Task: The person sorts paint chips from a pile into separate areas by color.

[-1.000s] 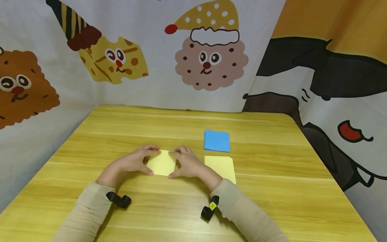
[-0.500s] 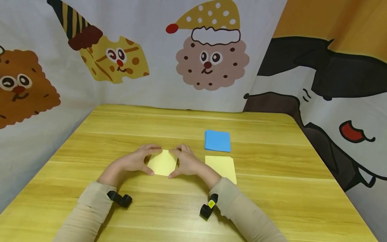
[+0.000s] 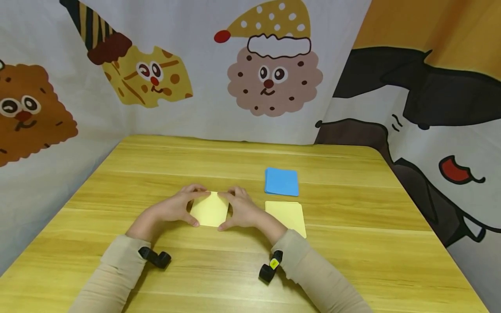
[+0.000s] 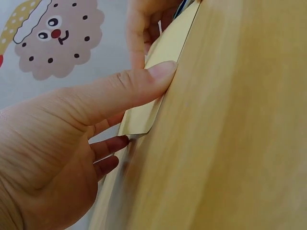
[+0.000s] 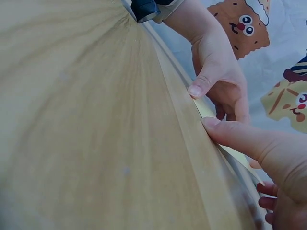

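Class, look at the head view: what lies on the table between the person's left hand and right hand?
A single pale yellow paper square lies between the left hand and the right hand; both hands' fingertips touch its edges. The head view shows this best.

No readable text, no labels, no brands, no numbers, no signs on anything

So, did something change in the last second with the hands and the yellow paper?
Almost nothing visibly changed. The left hand and right hand still pinch the yellow sheet by its side edges on the table, with no clear shift. The blue stack and yellow stack stayed in place.
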`<state>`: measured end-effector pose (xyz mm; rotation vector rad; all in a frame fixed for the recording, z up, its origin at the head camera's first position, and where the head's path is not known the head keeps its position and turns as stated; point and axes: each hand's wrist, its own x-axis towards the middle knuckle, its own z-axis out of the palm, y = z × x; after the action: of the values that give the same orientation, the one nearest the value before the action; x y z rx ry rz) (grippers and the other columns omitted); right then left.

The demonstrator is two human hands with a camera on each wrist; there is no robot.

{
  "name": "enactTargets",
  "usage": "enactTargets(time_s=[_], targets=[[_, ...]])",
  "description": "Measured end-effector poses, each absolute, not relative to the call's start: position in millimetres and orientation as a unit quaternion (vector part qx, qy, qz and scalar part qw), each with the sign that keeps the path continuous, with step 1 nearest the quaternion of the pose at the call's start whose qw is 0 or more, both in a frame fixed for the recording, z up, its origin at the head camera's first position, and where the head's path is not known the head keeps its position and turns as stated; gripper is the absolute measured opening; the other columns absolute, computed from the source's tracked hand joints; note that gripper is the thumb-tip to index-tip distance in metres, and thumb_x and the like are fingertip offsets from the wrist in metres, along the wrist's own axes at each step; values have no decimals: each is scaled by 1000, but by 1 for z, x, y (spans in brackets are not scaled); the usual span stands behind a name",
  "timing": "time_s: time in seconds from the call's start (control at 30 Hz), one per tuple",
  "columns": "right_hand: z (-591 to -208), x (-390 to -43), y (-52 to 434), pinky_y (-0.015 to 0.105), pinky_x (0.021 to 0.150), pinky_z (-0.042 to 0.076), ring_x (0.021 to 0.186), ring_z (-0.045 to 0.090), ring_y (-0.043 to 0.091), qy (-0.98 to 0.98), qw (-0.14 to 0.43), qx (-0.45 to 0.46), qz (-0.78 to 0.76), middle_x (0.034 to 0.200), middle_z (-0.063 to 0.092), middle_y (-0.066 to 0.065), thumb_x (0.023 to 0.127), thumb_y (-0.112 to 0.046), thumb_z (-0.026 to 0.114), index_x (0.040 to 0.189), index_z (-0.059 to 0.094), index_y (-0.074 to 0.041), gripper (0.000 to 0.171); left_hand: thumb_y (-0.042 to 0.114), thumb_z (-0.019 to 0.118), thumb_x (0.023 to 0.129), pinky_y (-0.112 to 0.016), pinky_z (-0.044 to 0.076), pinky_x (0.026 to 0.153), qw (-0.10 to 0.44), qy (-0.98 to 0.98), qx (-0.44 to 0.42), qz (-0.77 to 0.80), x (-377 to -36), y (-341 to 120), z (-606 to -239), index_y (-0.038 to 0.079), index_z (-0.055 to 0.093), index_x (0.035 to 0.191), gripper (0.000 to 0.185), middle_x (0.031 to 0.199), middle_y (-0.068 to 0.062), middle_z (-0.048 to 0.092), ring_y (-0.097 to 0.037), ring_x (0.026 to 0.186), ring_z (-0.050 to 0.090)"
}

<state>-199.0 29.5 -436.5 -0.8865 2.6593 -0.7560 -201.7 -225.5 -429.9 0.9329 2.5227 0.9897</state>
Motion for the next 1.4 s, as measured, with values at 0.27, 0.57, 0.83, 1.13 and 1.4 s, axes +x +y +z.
enactTargets(time_s=[0.27,0.57,0.83,1.13,1.4], targets=[[-435,-199,31,44,104,32,129,26,25,908,96,-322,-249,141,30,12,65,-48,86,149,36,-13,104,30,86,70,-62,29,100,130,873,332,333,-201,-221,-430,3,39,146,94,144,-17,30,-39,130,27],[-424,-198,48,46,99,38,133,22,28,906,94,-337,-240,146,24,16,70,-47,82,151,32,-13,101,33,90,63,-57,33,98,100,883,329,320,-198,-204,-426,9,40,146,100,140,-8,34,-31,127,30],[-415,-193,75,51,98,36,133,22,31,906,77,-346,-231,146,26,18,70,-48,81,150,33,-11,100,32,87,63,-54,36,93,66,884,352,300,-193,-181,-419,10,41,146,98,136,-4,37,-27,121,34],[-409,-181,116,50,94,40,128,26,30,910,45,-338,-234,140,32,19,66,-44,83,148,38,-9,99,39,85,64,-51,35,94,51,886,378,263,-194,-140,-415,9,39,148,100,136,-3,36,-23,120,33],[-408,-173,153,55,90,41,123,29,32,910,20,-338,-239,135,36,18,62,-41,86,145,42,-8,100,44,83,64,-48,32,96,49,880,401,250,-195,-104,-413,11,40,147,99,136,-2,37,-23,121,34]])
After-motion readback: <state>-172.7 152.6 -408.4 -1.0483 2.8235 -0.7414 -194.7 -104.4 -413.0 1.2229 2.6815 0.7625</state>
